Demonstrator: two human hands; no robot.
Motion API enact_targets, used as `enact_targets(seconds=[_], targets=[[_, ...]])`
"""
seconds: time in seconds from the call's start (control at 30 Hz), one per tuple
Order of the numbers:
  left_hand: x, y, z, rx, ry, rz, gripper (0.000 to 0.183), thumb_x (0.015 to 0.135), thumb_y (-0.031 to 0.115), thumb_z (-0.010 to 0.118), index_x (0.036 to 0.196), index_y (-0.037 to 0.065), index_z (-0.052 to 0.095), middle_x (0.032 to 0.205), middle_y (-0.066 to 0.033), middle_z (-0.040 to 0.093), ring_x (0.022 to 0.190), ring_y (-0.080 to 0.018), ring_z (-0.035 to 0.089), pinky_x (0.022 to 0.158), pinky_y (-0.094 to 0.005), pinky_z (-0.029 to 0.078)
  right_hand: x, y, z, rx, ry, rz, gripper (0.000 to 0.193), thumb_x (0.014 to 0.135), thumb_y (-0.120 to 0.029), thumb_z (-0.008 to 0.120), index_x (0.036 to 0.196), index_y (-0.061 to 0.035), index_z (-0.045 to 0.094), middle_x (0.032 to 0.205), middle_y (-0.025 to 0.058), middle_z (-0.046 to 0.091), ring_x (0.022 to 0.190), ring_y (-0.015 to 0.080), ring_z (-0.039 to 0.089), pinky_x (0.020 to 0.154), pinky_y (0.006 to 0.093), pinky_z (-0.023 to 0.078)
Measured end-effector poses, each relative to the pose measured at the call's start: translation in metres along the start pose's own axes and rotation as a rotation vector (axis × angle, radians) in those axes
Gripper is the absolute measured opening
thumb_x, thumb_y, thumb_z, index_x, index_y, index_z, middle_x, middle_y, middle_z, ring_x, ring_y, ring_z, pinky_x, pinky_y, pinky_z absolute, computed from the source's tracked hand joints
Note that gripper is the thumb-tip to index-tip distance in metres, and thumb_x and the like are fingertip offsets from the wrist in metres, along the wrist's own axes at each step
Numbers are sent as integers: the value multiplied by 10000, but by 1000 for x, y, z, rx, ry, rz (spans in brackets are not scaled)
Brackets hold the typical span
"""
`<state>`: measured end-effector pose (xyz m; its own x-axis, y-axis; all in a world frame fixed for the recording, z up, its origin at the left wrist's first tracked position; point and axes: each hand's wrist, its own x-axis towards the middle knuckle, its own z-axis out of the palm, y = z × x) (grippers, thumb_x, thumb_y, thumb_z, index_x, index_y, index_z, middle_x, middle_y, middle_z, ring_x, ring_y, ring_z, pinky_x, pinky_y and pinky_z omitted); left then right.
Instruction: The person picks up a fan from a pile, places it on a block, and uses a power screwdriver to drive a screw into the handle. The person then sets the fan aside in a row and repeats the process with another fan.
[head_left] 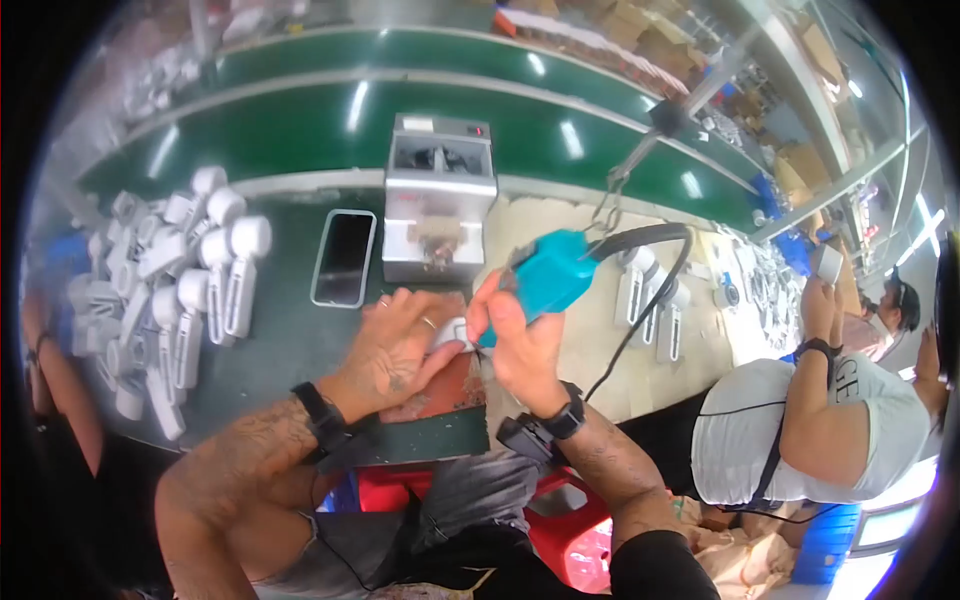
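Observation:
My right hand (528, 362) is wrapped round a teal electric screwdriver (553, 274), which hangs tilted from a hook and has a black cable at its upper end. The screwdriver's lower end points at a small white plastic part (453, 332); my fingers hide the tip, so contact cannot be made out. Fingers of my left hand (388, 345) close on that white part and steady it above a reddish-brown mat (435, 402). Just beyond the hands stands a grey screw feeder (440, 215) with an open top tray.
White plastic housings (150, 270) lie heaped on the left of the green table. A phone (343, 258) rests beside the feeder. More white parts (655, 300) lie on cardboard at the right. A green conveyor (320, 115) runs behind. People (800, 430) sit on both sides.

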<state>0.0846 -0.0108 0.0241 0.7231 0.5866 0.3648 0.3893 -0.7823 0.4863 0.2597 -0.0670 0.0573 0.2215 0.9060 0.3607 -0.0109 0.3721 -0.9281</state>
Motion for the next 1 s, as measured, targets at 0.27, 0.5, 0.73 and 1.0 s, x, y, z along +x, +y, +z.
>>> enact_targets(seconds=[0.27, 0.5, 0.73, 1.0], targets=[[-14, 6, -13, 220, 69, 260, 368, 808, 214, 658, 1129, 39, 608, 1100, -113, 638, 1018, -286, 619, 858, -418, 506, -46, -62, 12, 270, 215, -109, 536, 963, -637, 523, 967, -103, 470, 615, 0, 406, 514, 117, 397, 484, 270, 338], [-51, -124, -160, 42, 745, -516, 488, 937, 340, 667, 1259, -18, 586, 1166, -215, 668, 1115, -333, 641, 952, -401, 499, -80, -62, 24, 204, 109, -142, 589, 960, -633, 534, 956, -53, 430, 595, 19, 398, 476, 122, 403, 442, 267, 347], [-168, -265, -243, 1068, 854, -884, 584, 831, 332, 716, 1287, -11, 593, 1342, -302, 526, 1293, -436, 475, 1095, -541, 352, -84, -53, 7, 317, 153, -28, 531, 908, -509, 644, 967, -20, 447, 618, 66, 471, 474, 163, 439, 479, 279, 404], [56, -21, -118, 204, 579, 28, 182, 882, 168, 733, 985, 34, 664, 1006, -126, 661, 942, -280, 640, 831, -387, 506, -90, -61, -39, 110, 128, 142, 732, 827, -631, 726, 1059, 39, 544, 735, 89, 581, 634, 176, 586, 572, 310, 471]])
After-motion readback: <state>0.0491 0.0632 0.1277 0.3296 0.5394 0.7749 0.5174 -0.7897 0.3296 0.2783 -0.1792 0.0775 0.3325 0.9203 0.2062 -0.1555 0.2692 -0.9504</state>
